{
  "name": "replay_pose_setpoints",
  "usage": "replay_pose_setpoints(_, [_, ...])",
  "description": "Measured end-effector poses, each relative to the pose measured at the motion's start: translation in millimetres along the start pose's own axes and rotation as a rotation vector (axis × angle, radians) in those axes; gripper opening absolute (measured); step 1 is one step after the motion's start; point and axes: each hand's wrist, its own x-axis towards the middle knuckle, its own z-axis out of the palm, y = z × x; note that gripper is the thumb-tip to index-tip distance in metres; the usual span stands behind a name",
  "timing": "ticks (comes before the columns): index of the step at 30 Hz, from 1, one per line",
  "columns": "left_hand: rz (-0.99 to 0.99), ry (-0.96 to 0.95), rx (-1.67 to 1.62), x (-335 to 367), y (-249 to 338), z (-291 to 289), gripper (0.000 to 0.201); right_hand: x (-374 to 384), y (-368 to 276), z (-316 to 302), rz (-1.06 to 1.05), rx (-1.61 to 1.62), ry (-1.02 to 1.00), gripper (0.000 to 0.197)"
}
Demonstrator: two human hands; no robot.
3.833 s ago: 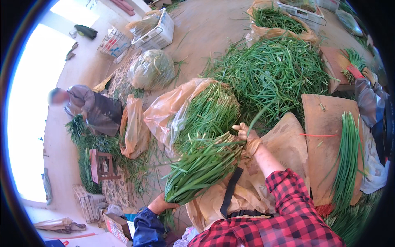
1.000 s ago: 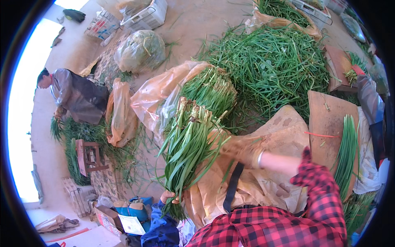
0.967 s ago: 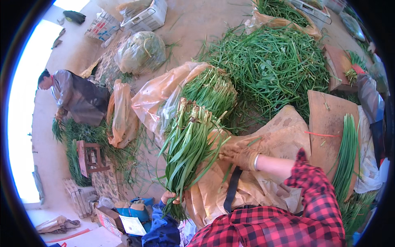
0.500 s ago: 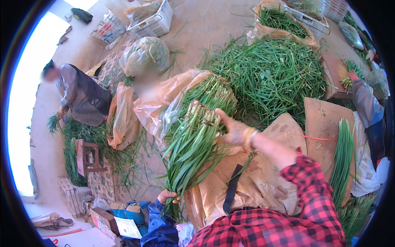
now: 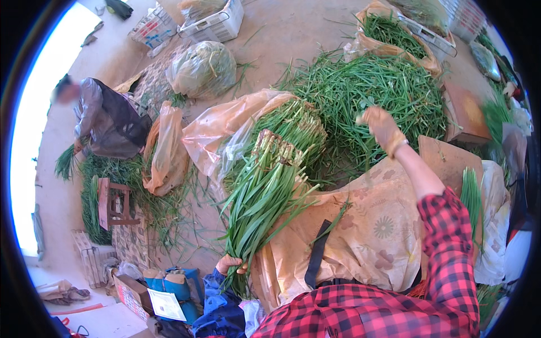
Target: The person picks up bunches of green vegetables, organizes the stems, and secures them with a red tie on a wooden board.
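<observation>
My left hand (image 5: 231, 263) is closed around the leafy end of a thick bunch of garlic chives (image 5: 256, 203). The pale cut ends of the bunch point away from me, beside an orange plastic sheet (image 5: 222, 121) with more bunched chives (image 5: 296, 127) on it. My right hand (image 5: 384, 128) is raised at the edge of a large heap of loose chives (image 5: 375, 84). Its fingers are curled together, with a small pale bit at the tips that I cannot make out. A tan floral apron (image 5: 360, 231) with a dark strap (image 5: 318, 256) covers my lap.
At the left a co-worker (image 5: 110, 121) bends over chives near a small wooden stool (image 5: 112, 203). A brown board (image 5: 451, 163) with long chives (image 5: 470, 191) lies to my right. White crates (image 5: 217, 22) and a filled clear bag (image 5: 203, 67) stand farther off.
My right hand has left the cut ends of the bunch and moved up and right, its fingers now curled. My left hand keeps its hold on the leaves.
</observation>
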Motion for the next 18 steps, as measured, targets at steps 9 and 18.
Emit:
replay_pose_setpoints(9, [-0.004,-0.022,0.053,7.8,3.8,3.3,0.039,-108.4,102.1,97.9,-0.288,-1.116,-1.167,0.048])
replay_pose_setpoints(18, [0.034,0.015,0.077,5.1,2.9,5.9,0.041,-30.1,50.5,13.8,-0.571,-1.306,-0.22,0.087])
